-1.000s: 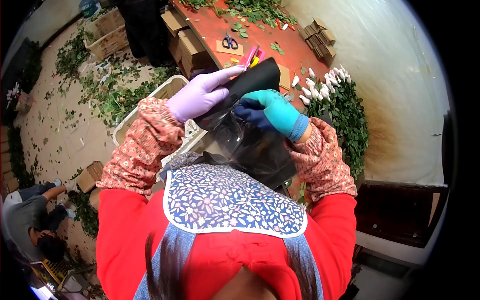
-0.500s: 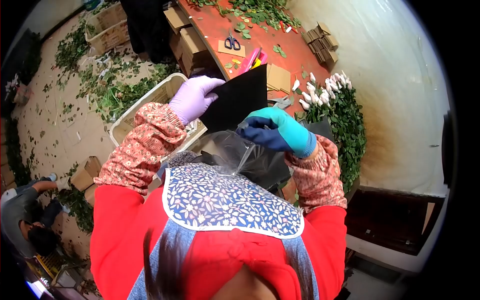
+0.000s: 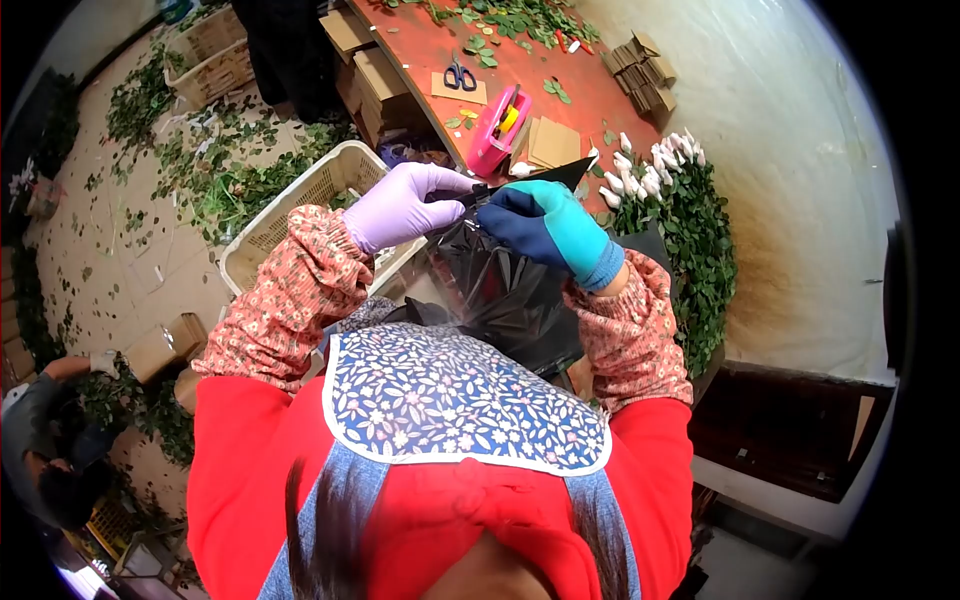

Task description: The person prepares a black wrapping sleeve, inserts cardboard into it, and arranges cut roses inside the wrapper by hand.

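Note:
My left hand (image 3: pixel 408 210), in a purple glove, is closed, thumb and fingers pinching the near edge of a black sheet (image 3: pixel 568 174). Close beside it, my right hand (image 3: pixel 552 232), in a teal and navy glove, is closed on the rim of a clear plastic sleeve (image 3: pixel 478 275). The sleeve hangs crinkled in front of my apron (image 3: pixel 460 400), with dark material showing through it. Whether the sheet's lower part is inside the sleeve or behind it, I cannot tell.
A red table (image 3: pixel 440 55) holds scissors (image 3: pixel 459 76), a pink holder (image 3: pixel 497 135), cardboard pieces (image 3: pixel 553 143) and leaves. Pale roses (image 3: pixel 655 172) stand at right. A cream crate (image 3: pixel 290 205) is at left. A person (image 3: pixel 50 430) works at far left among leaves on the floor.
My left hand has moved right, up to my right hand. The black sheet, which stood upright, is now tilted down low, uncovering the pink holder. The sleeve looks darker.

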`<action>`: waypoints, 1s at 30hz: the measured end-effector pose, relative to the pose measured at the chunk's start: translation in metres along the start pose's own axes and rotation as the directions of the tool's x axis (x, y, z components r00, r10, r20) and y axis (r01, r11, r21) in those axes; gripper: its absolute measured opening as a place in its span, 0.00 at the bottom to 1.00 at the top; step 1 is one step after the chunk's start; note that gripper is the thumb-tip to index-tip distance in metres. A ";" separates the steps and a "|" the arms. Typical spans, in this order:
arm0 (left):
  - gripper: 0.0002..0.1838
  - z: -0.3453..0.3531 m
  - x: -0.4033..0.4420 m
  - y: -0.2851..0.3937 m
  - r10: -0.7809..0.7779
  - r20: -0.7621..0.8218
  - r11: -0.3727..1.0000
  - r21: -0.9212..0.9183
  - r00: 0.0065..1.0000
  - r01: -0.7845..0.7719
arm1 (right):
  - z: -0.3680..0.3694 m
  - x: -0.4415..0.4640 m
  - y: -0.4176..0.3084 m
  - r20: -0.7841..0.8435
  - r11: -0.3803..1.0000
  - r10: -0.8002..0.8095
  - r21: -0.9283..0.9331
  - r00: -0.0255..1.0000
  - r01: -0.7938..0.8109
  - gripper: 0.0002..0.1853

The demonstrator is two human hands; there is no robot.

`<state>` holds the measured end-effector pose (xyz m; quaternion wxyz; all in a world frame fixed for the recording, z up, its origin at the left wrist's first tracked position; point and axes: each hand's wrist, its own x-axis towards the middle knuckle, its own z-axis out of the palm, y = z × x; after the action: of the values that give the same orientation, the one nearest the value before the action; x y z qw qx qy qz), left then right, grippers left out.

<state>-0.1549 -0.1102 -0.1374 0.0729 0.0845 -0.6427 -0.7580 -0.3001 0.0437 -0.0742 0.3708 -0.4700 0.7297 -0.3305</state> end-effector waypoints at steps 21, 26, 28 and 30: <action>0.20 0.007 -0.009 0.010 0.107 0.080 0.994 0.030 0.991 -0.109 | -0.003 -0.005 -0.005 0.053 0.994 -0.106 -0.035 0.993 0.108 0.11; 0.17 0.009 -0.013 0.013 0.100 0.094 0.994 0.035 0.990 -0.104 | -0.002 -0.005 -0.004 0.058 0.995 -0.096 0.001 0.994 0.096 0.11; 0.16 0.011 -0.013 0.013 0.115 0.088 0.992 0.049 0.989 -0.119 | -0.001 -0.006 -0.002 0.067 0.992 -0.123 0.035 0.990 0.121 0.12; 0.15 0.012 -0.012 0.015 0.116 0.065 0.985 0.118 0.991 -0.123 | -0.001 -0.005 -0.002 0.067 0.992 -0.126 0.024 0.990 0.124 0.12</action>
<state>-0.1459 -0.0982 -0.1201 0.0944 0.0284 -0.6936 -0.7136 -0.2984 0.0475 -0.0708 0.3786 -0.5222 0.6825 -0.3439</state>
